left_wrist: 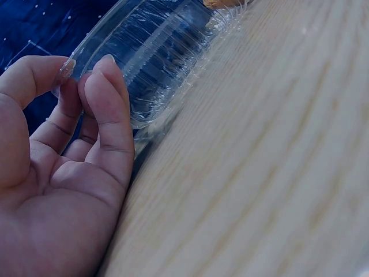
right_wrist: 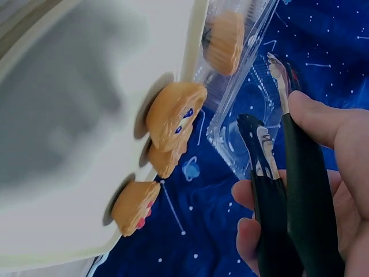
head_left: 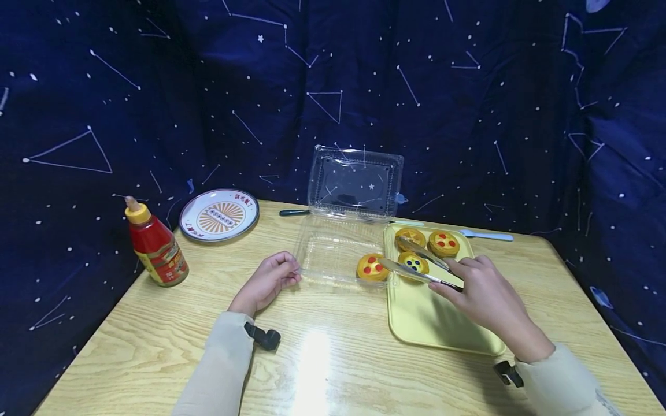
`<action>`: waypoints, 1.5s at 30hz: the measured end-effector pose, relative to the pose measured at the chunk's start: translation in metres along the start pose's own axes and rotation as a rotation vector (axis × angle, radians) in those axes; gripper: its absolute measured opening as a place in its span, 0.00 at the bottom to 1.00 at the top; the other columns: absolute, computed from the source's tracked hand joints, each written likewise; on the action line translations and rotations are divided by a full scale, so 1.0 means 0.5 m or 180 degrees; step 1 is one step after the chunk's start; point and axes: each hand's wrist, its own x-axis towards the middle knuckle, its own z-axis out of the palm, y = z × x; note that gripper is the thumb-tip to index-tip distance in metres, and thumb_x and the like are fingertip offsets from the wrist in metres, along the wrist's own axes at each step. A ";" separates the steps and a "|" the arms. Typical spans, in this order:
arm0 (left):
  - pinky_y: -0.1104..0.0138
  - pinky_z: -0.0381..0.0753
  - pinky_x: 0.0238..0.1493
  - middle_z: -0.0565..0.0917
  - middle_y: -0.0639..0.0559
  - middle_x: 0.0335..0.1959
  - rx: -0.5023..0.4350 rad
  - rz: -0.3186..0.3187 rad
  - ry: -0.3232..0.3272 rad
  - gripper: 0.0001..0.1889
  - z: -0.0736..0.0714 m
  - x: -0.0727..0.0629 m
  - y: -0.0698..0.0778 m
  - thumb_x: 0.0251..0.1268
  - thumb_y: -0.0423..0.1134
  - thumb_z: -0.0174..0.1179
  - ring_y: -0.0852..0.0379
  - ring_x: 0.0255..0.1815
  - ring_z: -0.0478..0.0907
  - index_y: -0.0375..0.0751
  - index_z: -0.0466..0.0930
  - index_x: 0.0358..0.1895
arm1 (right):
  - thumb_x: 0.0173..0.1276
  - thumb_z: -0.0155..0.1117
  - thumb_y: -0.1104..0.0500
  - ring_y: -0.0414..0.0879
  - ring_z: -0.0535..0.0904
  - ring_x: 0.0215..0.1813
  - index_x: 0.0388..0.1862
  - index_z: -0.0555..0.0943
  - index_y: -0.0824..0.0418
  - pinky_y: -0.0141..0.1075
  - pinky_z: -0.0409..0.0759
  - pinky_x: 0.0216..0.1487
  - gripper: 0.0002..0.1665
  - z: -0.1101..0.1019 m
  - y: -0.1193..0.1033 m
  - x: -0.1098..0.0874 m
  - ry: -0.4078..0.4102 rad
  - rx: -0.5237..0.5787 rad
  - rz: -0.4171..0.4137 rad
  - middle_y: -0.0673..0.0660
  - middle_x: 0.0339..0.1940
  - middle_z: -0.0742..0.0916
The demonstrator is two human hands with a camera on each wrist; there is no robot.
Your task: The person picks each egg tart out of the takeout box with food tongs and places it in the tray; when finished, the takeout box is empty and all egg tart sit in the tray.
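Observation:
My left hand [head_left: 269, 280] pinches the front left rim of a clear plastic clamshell box [head_left: 325, 254], whose lid [head_left: 356, 179] stands raised at the back. Inside the box, at its right end, sits an egg tart with red dots [head_left: 370, 269]. My right hand [head_left: 486, 292] grips black-handled metal tongs [right_wrist: 308, 190]. Their arms are spread, with nothing between the tips in the right wrist view. A yellow tray [head_left: 432, 318] lies to the right, bearing a blue-dotted tart [right_wrist: 173, 118], a plain-topped tart [head_left: 410, 236] and another red-dotted tart [head_left: 444, 244].
At the left stand a red sauce bottle [head_left: 160, 248] and a patterned plate [head_left: 219, 215]. Behind the tray lies a blue fork [head_left: 486, 236]. A dark handle [head_left: 293, 212] shows left of the lid. A starry blue curtain [head_left: 208, 86] hangs behind the wooden table [head_left: 333, 370].

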 end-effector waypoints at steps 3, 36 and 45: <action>0.71 0.81 0.39 0.76 0.43 0.35 -0.0007 0.0000 -0.0005 0.03 0.000 0.000 0.000 0.72 0.31 0.53 0.57 0.35 0.78 0.36 0.72 0.38 | 0.61 0.70 0.37 0.57 0.73 0.46 0.60 0.80 0.64 0.54 0.78 0.39 0.39 0.004 -0.010 0.008 -0.0059 0.0018 -0.0028 0.64 0.50 0.86; 0.71 0.82 0.38 0.77 0.44 0.35 -0.0001 0.0000 -0.0005 0.03 -0.003 0.004 -0.004 0.72 0.32 0.53 0.57 0.34 0.79 0.36 0.72 0.38 | 0.59 0.74 0.42 0.61 0.76 0.42 0.49 0.85 0.65 0.53 0.75 0.50 0.30 0.068 -0.081 0.068 -0.0170 -0.0265 -0.0459 0.65 0.40 0.87; 0.72 0.82 0.38 0.77 0.45 0.34 -0.0025 0.0010 0.0001 0.03 -0.004 0.005 -0.006 0.72 0.31 0.52 0.58 0.33 0.79 0.36 0.73 0.37 | 0.59 0.73 0.40 0.57 0.72 0.38 0.50 0.85 0.61 0.47 0.75 0.34 0.30 0.088 -0.089 0.079 -0.0135 -0.0297 -0.0439 0.63 0.42 0.87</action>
